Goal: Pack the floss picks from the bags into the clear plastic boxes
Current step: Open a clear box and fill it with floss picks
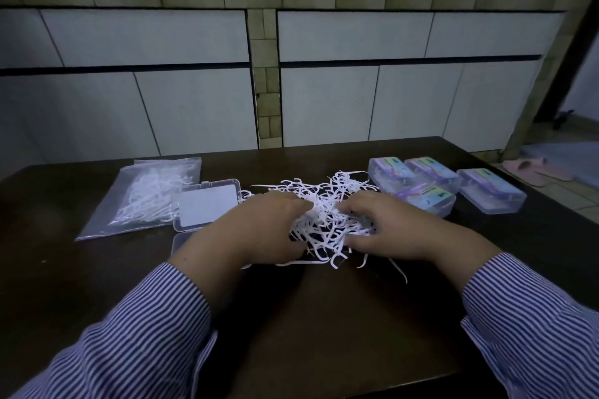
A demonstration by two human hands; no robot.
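- Left hand (259, 230) and right hand (385, 227) flank the loose picks (327, 204), fingers curled into the pile, gathering a bunch.
- Open box (207, 204) just left; bag (146, 197) beyond it.

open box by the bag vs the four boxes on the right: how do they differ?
The open box lies lid back beside the bag, left of the pile of picks; the four boxes are shut, right of the pile. The open box shows a plain white panel and no picks; the four boxes carry coloured labels. The open box lies alone; the four boxes cluster. All are clear plastic, on the table.
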